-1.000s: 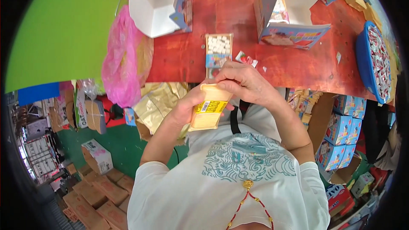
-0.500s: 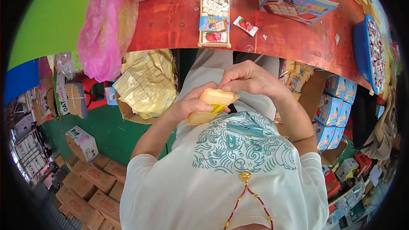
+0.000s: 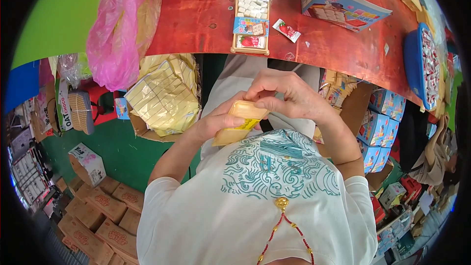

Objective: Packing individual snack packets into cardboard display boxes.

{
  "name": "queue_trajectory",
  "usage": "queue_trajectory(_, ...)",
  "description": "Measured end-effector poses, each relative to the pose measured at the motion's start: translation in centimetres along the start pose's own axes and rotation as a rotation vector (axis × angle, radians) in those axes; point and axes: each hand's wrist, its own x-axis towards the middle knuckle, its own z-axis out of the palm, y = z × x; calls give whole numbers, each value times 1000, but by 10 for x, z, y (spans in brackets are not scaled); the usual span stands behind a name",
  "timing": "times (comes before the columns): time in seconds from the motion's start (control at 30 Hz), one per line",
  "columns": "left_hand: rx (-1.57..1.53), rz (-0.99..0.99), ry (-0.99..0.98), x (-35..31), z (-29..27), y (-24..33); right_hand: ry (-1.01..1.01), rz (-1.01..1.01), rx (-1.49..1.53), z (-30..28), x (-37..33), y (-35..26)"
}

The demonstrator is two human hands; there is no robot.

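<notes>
Close to my shirt, my left hand (image 3: 216,123) grips a flat tan tray pack (image 3: 248,110) with a yellow band, thumb on its upper face. The pack is tilted; its underside is hidden. My right hand (image 3: 296,99) curls at the pack's far right end, with thumb and bent forefinger pinched on its edge. Exactly what the fingertips grasp there is hidden. Beyond both hands, on the red table (image 3: 196,32), lies a similar tray (image 3: 251,24) holding white cubes and a strawberry-printed sachet under a blue band. Beside it is a loose sachet (image 3: 286,30).
Open blue display boxes (image 3: 343,12) stand at the table's far side. A pink plastic bag (image 3: 115,44) hangs over the edge. Below it is a carton of yellow-wrapped packs (image 3: 164,95). At right are a blue basket of sachets (image 3: 417,68) and stacked blue boxes (image 3: 380,130). Brown cartons (image 3: 105,201) fill the lower left.
My right fingers have shifted slightly, the thumb now bent over the pack's end and the forefinger more curled. The pack has turned a little in my left hand. The view has moved slightly.
</notes>
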Motion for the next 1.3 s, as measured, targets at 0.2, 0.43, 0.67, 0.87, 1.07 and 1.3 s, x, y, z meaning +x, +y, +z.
queue_trajectory(0.2, 121, 99, 189, -5, -8, -13, -6, 58, -297, 15, 5, 12)
queue_trajectory(0.43, 312, 248, 485, -14, -5, -12, 88, 101, -260, 23, 5, 29)
queue_trajectory(0.67, 518, 201, 495, -18, -9, -5, 58, 101, -133, 24, 5, 35)
queue_trajectory(0.87, 740, 149, 416, -24, -6, 16, 36, 118, -9, 26, 6, 40)
queue_trajectory(1.07, 633, 56, 342, -26, -13, 25, 7, 171, 77, 26, 9, 41)
queue_trajectory(1.3, 797, 123, 346, -28, -14, 27, -5, 196, 102, 29, 14, 41)
